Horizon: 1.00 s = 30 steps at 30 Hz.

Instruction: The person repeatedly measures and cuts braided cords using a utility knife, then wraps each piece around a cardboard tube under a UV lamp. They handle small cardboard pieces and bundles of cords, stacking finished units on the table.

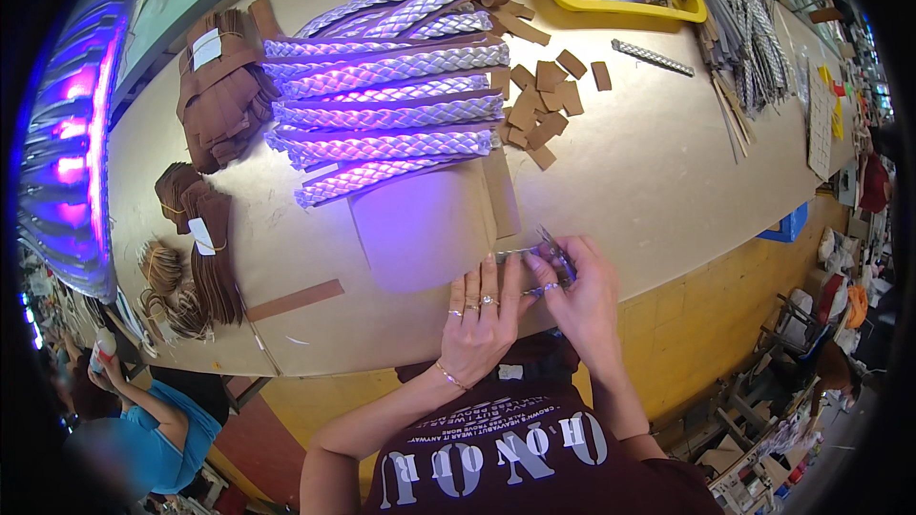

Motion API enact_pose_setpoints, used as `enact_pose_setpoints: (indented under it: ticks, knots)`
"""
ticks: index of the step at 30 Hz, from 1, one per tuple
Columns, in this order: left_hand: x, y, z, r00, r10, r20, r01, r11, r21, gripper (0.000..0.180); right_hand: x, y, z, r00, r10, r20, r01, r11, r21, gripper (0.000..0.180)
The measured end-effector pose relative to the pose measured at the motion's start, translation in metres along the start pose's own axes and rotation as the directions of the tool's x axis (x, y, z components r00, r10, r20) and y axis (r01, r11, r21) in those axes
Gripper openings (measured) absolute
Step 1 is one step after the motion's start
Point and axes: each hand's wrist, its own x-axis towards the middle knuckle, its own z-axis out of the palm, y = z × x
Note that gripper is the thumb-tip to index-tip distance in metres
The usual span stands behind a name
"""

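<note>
Scissors point(556, 251) are resting in the right hand point(587, 296), whose fingers are curling around the dark handles near the front edge of the bench point(668, 200). The left hand point(482, 319) is lying with straight fingers over a narrow silvery strip point(512, 253), probably braided, beside the blades; whether they are gripping or merely pressing it, I cannot tell. Farther back, braided silver straps point(391, 114) are lying in rows beside small brown rectangles point(524, 113), and a yellow tray point(620, 8) is standing beyond.
</note>
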Motion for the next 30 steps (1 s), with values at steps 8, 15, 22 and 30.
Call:
enact_pose_setpoints:
  ticks: [8, 15, 22, 30]
  knots:
    - [0.002, 0.001, -0.001, 1.0, -0.002, 0.0, 0.002, 1.0, 0.031, 0.051, 0.002, 0.003, 0.0, 0.999, -0.045, 0.03, 0.046, 0.998, -0.05, 0.018]
    - [0.005, 0.002, -0.004, 1.0, -0.004, 0.014, 0.003, 0.998, 0.055, 0.048, 0.002, 0.001, 0.002, 1.0, 0.016, 0.025, -0.017, 0.999, 0.034, 0.016]
    - [0.005, 0.001, -0.005, 0.999, 0.015, 0.039, -0.018, 0.998, 0.068, 0.047, -0.001, 0.0, 0.004, 1.0, -0.015, -0.001, 0.015, 0.999, -0.038, 0.016]
    - [0.003, -0.001, -0.004, 0.998, 0.031, 0.047, -0.034, 0.998, 0.05, 0.05, -0.012, 0.013, 0.016, 0.994, -0.055, -0.099, 0.047, 0.995, -0.087, 0.025]
